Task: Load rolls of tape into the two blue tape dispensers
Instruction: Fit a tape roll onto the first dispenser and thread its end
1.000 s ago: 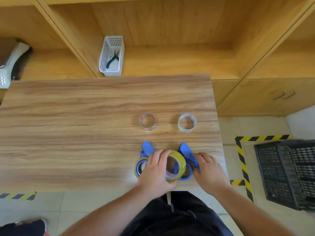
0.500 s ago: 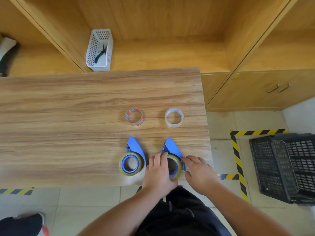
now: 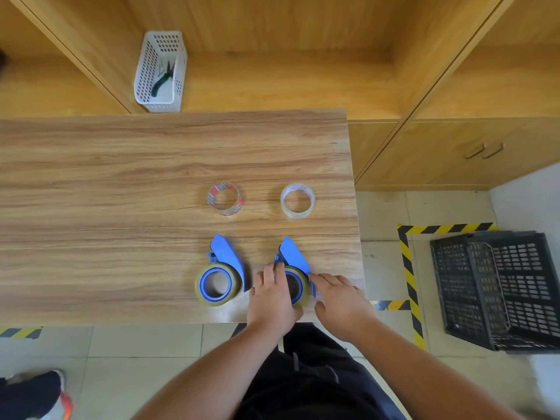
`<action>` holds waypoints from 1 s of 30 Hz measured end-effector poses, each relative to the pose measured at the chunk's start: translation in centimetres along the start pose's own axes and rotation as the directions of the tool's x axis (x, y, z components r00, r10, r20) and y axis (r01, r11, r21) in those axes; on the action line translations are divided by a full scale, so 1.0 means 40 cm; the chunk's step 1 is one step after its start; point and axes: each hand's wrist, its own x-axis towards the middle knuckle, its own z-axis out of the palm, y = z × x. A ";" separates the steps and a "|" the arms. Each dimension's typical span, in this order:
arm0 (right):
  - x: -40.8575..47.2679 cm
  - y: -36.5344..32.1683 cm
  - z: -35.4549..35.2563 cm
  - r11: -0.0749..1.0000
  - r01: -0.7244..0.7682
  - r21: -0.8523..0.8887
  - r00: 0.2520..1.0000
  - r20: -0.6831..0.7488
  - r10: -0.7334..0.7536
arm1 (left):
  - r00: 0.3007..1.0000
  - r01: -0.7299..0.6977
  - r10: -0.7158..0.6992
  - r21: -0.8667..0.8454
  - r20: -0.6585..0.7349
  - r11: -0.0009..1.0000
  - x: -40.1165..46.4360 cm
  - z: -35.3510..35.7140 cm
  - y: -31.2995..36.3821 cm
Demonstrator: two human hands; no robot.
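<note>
Now yellowish tape roll (image 3: 298,286), blue dispenser (image 3: 292,254)

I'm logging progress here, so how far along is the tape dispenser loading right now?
Done: the left dispenser already carries a yellowish roll around its blue hub. In hand: the left hand and right hand are both on a second yellowish roll at the right dispenser; whether it is fully seated cannot be told. Left: at most finishing that one. Two clear rolls lie untouched behind.
</note>
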 end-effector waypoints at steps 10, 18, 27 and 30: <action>0.009 -0.035 -0.011 0.998 -0.025 -0.050 1.000 -0.020 0.024 | 0.987 -0.147 0.145 -0.031 -0.067 0.989 -0.016 -0.035 -0.055; 0.080 -0.178 -0.039 0.999 0.030 0.024 0.992 -0.127 -0.027 | 0.946 -0.029 -0.088 -0.352 -0.311 0.935 -0.026 -0.132 -0.284; 0.190 -0.387 0.019 0.983 -0.048 0.176 0.999 0.022 0.044 | 0.963 0.252 -0.267 -0.455 0.033 0.854 0.039 -0.182 -0.469; 0.223 -0.418 0.041 0.966 -0.109 0.235 0.994 0.048 0.101 | 0.965 0.260 -0.245 -0.424 0.090 0.868 0.064 -0.175 -0.474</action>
